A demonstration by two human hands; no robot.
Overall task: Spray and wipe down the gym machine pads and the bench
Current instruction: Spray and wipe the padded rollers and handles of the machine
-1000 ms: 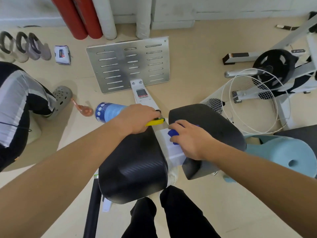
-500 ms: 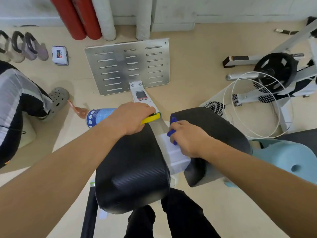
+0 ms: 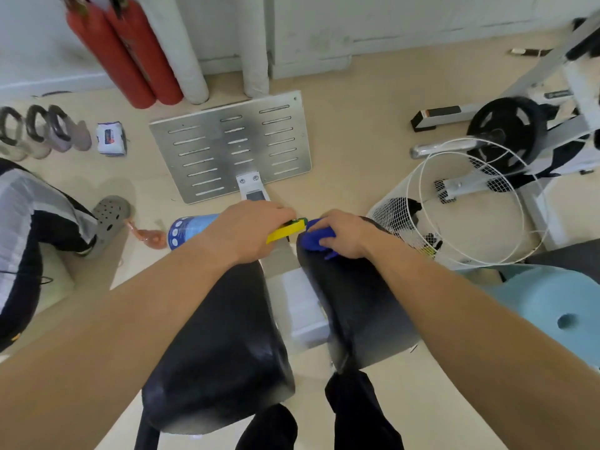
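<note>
Pressing blue cloth under right hand on right pad, left hand gripping spray bottle

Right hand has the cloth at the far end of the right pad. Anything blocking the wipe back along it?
Nothing visible does. The right hand grips the blue cloth at the far end of the right pad, and the surface nearer the camera is bare. The spray bottle in the left hand sits off to the left.
</note>
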